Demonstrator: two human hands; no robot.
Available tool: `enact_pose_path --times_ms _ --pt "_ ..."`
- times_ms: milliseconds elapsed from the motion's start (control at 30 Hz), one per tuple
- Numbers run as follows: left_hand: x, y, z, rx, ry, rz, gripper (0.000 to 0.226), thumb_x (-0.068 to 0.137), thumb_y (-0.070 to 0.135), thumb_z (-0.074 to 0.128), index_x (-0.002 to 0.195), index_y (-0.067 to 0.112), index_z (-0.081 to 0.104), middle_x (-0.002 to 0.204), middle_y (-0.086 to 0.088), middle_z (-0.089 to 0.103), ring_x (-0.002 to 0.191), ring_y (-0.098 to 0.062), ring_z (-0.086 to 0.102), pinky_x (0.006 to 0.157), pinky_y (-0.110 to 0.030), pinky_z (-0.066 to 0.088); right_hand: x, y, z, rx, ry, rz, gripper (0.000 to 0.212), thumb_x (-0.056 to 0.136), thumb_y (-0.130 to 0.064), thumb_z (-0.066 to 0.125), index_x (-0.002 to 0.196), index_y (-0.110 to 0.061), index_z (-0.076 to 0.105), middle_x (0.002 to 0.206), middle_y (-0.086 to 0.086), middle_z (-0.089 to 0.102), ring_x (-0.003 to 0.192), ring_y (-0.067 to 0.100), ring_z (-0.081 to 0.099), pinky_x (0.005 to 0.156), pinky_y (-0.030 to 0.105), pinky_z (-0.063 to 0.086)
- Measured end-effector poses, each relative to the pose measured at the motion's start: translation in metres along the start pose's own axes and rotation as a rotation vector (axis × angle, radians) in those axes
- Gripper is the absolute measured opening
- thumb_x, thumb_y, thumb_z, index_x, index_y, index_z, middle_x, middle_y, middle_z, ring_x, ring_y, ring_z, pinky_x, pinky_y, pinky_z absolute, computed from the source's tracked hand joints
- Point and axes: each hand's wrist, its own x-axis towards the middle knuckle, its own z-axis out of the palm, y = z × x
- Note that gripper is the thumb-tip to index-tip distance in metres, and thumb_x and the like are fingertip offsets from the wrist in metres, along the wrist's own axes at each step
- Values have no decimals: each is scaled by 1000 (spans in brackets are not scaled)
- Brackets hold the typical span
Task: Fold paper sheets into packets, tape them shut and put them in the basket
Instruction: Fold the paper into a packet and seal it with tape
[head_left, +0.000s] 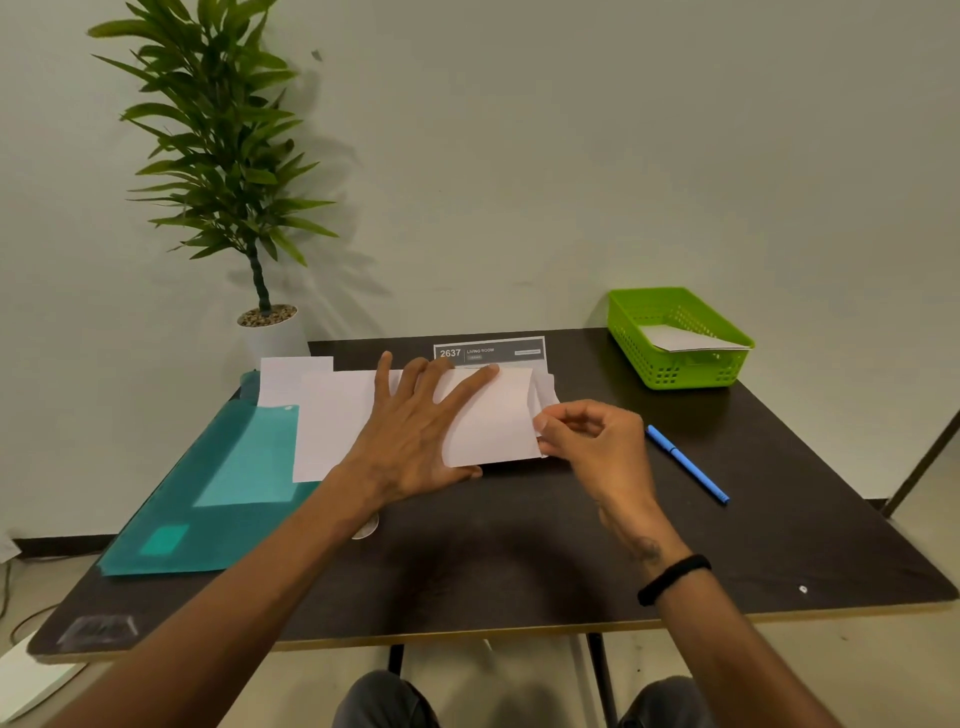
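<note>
A white paper sheet (493, 421), partly folded over, lies in the middle of the dark table (519, 561). My left hand (410, 441) presses flat on it with fingers spread. My right hand (587, 441) pinches the sheet's right edge between thumb and fingertips. More white sheets (322, 415) lie under it to the left. The green basket (675, 338) stands at the back right with a folded white packet (685, 338) inside. A bit of clear tape roll (366, 530) peeks out beneath my left wrist.
A teal folder (208, 493) lies on the table's left side. A blue pen (685, 462) lies to the right of my right hand. A label card (488, 351) stands at the back edge. A potted plant (249, 208) stands behind the table's left corner.
</note>
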Motion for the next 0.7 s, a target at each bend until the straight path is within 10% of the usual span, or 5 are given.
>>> enact_pose_path --times_ms 267,500,700 --pt "0 9 -2 -23 31 51 111 72 84 61 161 45 7 158 -7 28 146 -30 25 123 -65 -3 13 -13 -12 -293 -230 29 26 95 -8 69 94 -31 81 103 -10 77 100 10 70 85 27 58" --pt "6 22 -1 -14 16 77 109 72 77 64 161 45 10 154 -9 32 143 -31 27 124 -65 0 17 -30 -19 -338 -467 183 53 91 16 40 105 -16 80 67 -11 70 36 -2 47 39 12 32" --pt "12 25 -3 12 3 105 110 70 73 66 162 43 13 152 -11 35 141 -33 31 123 -66 6 31 -29 -31 -20 -558 427 28 84 5 37 97 0 62 79 11 62 39 10 28 35 18 23"
